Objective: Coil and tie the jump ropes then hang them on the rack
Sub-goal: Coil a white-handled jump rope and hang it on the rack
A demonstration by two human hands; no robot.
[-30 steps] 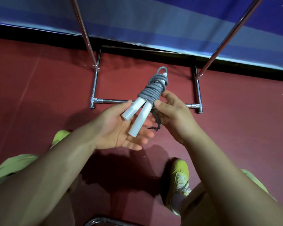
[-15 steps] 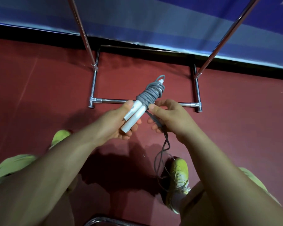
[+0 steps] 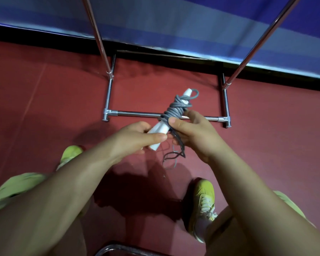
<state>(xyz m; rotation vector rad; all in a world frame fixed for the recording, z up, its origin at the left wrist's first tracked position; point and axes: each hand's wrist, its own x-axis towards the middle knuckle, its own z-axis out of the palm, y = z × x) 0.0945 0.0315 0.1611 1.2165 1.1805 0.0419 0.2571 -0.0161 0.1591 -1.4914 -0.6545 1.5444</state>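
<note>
1. Flooring (image 3: 44,108): dark red sports surface filling most of the view, meeting a black strip and a blue-and-grey banded wall covering (image 3: 174,24) along its far edge.
2. Rack (image 3: 137,114): chrome tube frame standing on the floor against that far edge. A rectangular base lies flat; two uprights rise from its left and right sides and pass out of the top of the view. Nothing hangs on the parts visible.
3. Person: both forearms reach forward from the near edge. Yellow-green trouser legs show at the near left and near right corners. One yellow-green shoe (image 3: 201,206) is planted right of centre near the near edge; a second (image 3: 71,152) shows partly behind the left forearm.
4. Left hand (image 3: 137,139): fingers curled round the lower ends of two white handles (image 3: 158,133), thumb laid across them.
5. Right hand (image 3: 192,133): thumb and fingers closed on the grey cord just beside the handles, pinching strands that run down from the bundle.
6. Jump rope (image 3: 175,109): held above the floor, in line with the front bar of the rack base. Grey cord is wound in several turns round the paired handles; one handle tip and a small loop protrude at the far end. Loose loops (image 3: 171,159) hang below the right hand, clear of the hands.
</note>
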